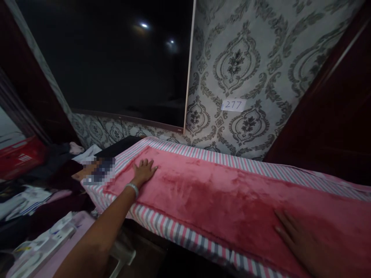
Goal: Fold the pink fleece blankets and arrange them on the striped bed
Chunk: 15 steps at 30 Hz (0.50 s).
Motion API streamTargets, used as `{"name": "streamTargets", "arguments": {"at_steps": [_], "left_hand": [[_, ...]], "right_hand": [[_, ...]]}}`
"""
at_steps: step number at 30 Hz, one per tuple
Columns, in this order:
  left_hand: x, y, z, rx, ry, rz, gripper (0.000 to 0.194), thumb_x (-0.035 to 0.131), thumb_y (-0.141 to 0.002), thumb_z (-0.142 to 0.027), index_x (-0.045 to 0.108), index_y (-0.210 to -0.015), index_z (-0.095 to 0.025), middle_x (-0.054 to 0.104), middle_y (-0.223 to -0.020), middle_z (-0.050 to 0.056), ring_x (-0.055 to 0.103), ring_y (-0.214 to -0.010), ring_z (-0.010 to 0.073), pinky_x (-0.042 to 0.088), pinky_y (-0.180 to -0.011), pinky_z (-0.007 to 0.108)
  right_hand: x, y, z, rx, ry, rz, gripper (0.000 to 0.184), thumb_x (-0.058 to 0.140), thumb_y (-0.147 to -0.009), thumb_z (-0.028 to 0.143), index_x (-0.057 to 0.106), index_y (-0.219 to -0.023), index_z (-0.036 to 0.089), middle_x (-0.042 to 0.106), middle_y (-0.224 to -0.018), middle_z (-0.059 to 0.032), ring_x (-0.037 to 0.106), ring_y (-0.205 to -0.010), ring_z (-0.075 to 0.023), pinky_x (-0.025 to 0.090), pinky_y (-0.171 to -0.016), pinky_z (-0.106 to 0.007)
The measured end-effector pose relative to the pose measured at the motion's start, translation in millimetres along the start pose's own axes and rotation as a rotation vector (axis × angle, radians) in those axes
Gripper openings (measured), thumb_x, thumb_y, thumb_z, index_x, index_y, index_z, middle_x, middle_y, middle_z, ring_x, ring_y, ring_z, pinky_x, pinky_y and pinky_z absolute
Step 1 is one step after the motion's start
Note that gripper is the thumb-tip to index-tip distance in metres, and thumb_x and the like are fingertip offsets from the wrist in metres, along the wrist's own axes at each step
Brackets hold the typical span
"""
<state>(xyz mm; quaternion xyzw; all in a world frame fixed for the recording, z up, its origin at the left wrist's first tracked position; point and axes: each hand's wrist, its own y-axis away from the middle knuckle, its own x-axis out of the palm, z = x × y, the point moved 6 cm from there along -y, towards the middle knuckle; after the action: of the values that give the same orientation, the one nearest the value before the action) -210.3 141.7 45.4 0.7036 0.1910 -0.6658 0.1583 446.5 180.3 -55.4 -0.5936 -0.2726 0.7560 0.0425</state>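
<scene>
Left hand [144,171] is resting on the left end of the pink mat [208,170] with its fingers spread apart, and the right hand [301,235] is lying on the mat's right part, looking flat and not gripping. The mat is lying on a striped cloth [171,227], which is showing along the mat's front and back. If the hands are pushing unevenly, the mat could be bunching up, or the loose cloth could be sliding with it. Behind the mat, a big TV [116,58] is hanging on the wall [237,65], so the wall may be stopping a long reach that way. A card [233,104] is sticking there too. Left of the mat, clothes [34,200] are piling up near a red bag [20,158], and a blurred patch [100,170] is hiding something just beside the mat's end, perhaps getting in the way.
</scene>
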Motion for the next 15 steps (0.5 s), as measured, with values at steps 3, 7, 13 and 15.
{"name": "streamTargets", "arguments": {"at_steps": [3, 7, 13, 15], "left_hand": [[-8.2, -17, -7, 0.059, -0.030, -0.053, 0.065, 0.025, -0.101, -0.053, 0.035, -0.157, -0.019, 0.027, -0.166, 0.017, 0.025, -0.152, 0.0365, 0.017, -0.117, 0.070], [-17.2, -53, -17, 0.139, -0.036, -0.016, 0.062, 0.026, -0.102, -0.049, 0.031, -0.159, -0.024, 0.020, -0.169, 0.012, 0.019, -0.154, 0.0352, 0.019, -0.118, 0.067], [-13.6, -99, -18, 0.114, -0.007, 0.033, 0.063, 0.022, -0.102, -0.047, 0.030, -0.158, -0.019, 0.023, -0.168, 0.014, 0.019, -0.153, 0.0391, 0.018, -0.115, 0.072], [-6.0, -108, -15, 0.107, 0.001, 0.014, 0.064, 0.020, -0.102, -0.046, 0.029, -0.158, -0.016, 0.024, -0.167, 0.016, 0.018, -0.152, 0.0441, 0.018, -0.111, 0.077]], "right_hand": [[-4, -29, 14, 0.032, -0.039, -0.007, 0.054, 0.033, -0.090, 0.056, 0.069, -0.121, 0.030, 0.068, -0.129, -0.0113, 0.062, -0.122, -0.0351, 0.050, -0.104, -0.059], [-7, -90, 93, -0.061, -0.041, 0.126, 0.053, 0.035, -0.096, 0.043, 0.062, -0.134, 0.019, 0.061, -0.140, -0.0144, 0.054, -0.132, -0.0324, 0.041, -0.113, -0.056], [17, -170, 189, -0.082, -0.006, 0.363, 0.060, 0.037, -0.102, 0.047, 0.036, -0.158, 0.024, 0.025, -0.166, -0.0122, 0.023, -0.153, -0.0325, 0.024, -0.120, -0.059], [29, -179, 201, -0.096, -0.008, 0.418, 0.061, 0.036, -0.103, 0.051, 0.032, -0.159, 0.028, 0.022, -0.167, -0.0105, 0.020, -0.154, -0.0331, 0.019, -0.120, -0.061]]}}
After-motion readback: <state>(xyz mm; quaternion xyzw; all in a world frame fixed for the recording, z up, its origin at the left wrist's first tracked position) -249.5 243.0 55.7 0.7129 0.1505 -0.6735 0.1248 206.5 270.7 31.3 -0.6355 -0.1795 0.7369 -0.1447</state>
